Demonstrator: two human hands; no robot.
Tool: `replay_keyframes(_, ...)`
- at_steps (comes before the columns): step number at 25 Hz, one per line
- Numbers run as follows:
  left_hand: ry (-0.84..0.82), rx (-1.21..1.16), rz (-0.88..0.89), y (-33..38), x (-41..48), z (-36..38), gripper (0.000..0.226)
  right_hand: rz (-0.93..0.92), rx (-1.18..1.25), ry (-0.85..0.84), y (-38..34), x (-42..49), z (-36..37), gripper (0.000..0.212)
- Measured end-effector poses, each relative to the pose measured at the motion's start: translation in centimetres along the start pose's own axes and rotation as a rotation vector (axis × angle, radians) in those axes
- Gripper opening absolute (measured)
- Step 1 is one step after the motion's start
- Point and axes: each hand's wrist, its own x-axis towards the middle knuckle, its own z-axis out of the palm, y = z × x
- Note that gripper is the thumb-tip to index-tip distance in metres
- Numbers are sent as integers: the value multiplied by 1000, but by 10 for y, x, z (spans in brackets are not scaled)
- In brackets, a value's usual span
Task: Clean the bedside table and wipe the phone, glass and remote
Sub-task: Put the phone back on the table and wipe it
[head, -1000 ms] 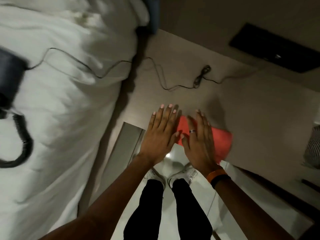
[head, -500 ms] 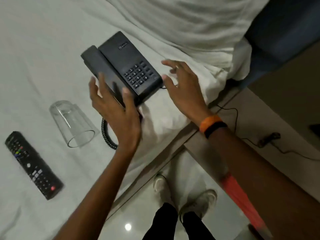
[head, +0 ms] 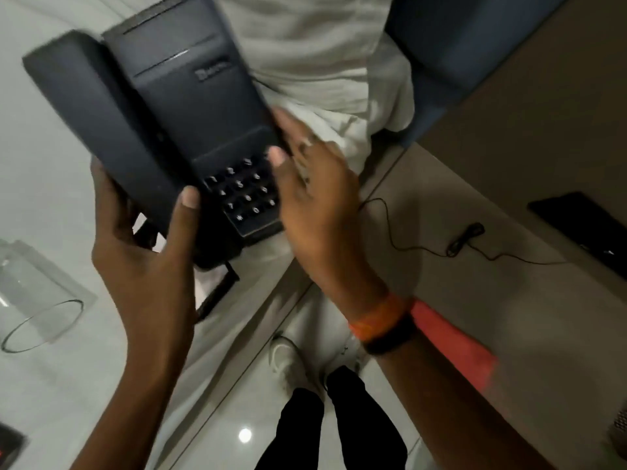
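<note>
Clear glass (head: 37,296) lies on its side at the far left on the white bed (head: 44,184), its open rim toward the camera; nothing shows inside it. At the bottom left corner a dark corner of the remote (head: 8,447) pokes into view, with a small red mark on it.

Right of the glass, the left hand (head: 142,252) grips the near end of the phone (head: 163,130), thumb pressed against the handset's edge and fingers wrapped beneath. The phone is black, held up above the bed and tilted, with the handset seated along its left side. Its keypad shows white digits, blurred but readable as a standard number grid; a small raised logo sits on the upper body, too smeared to read. A dark cord (head: 217,293) hangs from under the phone.

The right hand (head: 315,205) clasps the phone's right edge beside the keypad, thumb on top near the keys. An orange band and a black band (head: 383,327) circle that wrist.

Below, glossy pale floor (head: 237,418) shows white shoes and black trouser legs. Rumpled white bedding (head: 322,72) lies behind the phone, with a blue headboard (head: 458,45) beside it. To the right is the beige counter (head: 509,164), carrying a thin black cable (head: 464,239), an orange cloth (head: 454,347) at its near edge, and a flat black panel (head: 583,225) at the far right.
</note>
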Motion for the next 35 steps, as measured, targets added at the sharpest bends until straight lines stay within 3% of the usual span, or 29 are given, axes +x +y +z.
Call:
replay_keyframes(7, -429, 56, 52, 45, -49, 114, 84, 266, 162, 313, 63, -67, -160, 41)
replay_keyframes(14, -795, 157, -126, -48, -38, 244, 97, 588, 288, 384, 209, -68, -181, 49)
replay_keyframes(18, -878, 252, -196, -75, -25, 284, 81, 695, 372, 346, 256, -54, -173, 52)
replay_keyframes(23, -970, 348, -142, -89, -28, 307, 59, 779, 418, 414, 285, -54, -166, 54)
replay_keyframes(28, -983, 311, -129, -91, -29, 322, 57, 761, 351, 495, 297, -51, -163, 62)
replay_keyframes(35, -973, 306, -103, -87, -12, 355, 68, 779, 299, 522, 304, -19, -182, 52)
